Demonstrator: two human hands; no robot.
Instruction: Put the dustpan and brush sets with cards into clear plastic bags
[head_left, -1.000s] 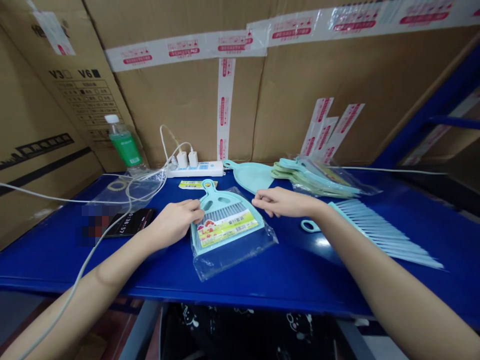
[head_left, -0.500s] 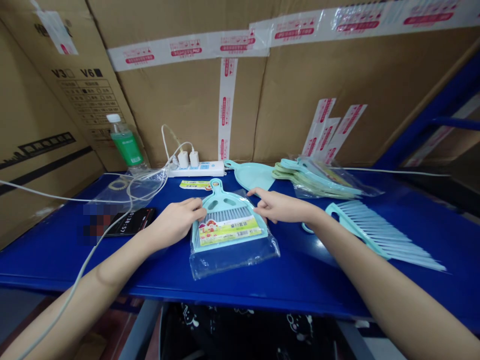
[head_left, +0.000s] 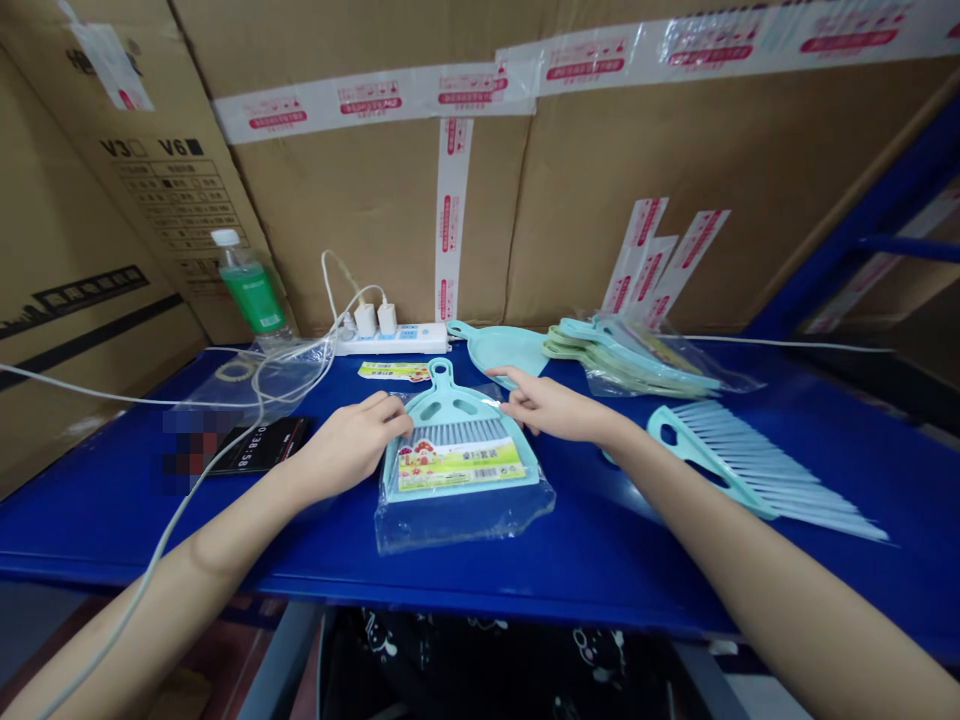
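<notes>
In front of me a light-blue dustpan [head_left: 450, 409] lies flat inside a clear plastic bag [head_left: 465, 525]. A small brush [head_left: 457, 433] with grey-blue bristles and a yellow-green label card [head_left: 461, 466] rest on the pan, within the same bag. The dustpan's looped handle points away from me, at the bag's far end. My left hand [head_left: 360, 435] pinches the bag's left edge between thumb and fingers. At the upper right edge my right hand [head_left: 551, 405] grips the bag, index finger stretched out and the other fingers curled; its thumb is partly hidden.
To the right lies a loose light-blue brush [head_left: 720, 465]. Behind are an unbagged dustpan [head_left: 510, 350], a pile of bagged dustpans [head_left: 637, 355] and another label card [head_left: 394, 371]. On the left are a phone [head_left: 259, 447], white cables, a power strip [head_left: 405, 340] and a bottle [head_left: 255, 295].
The dustpan has shifted and turned slightly within the bag, its handle now a little farther right. The right hand has moved slightly left; the left hand is nearly unchanged.
</notes>
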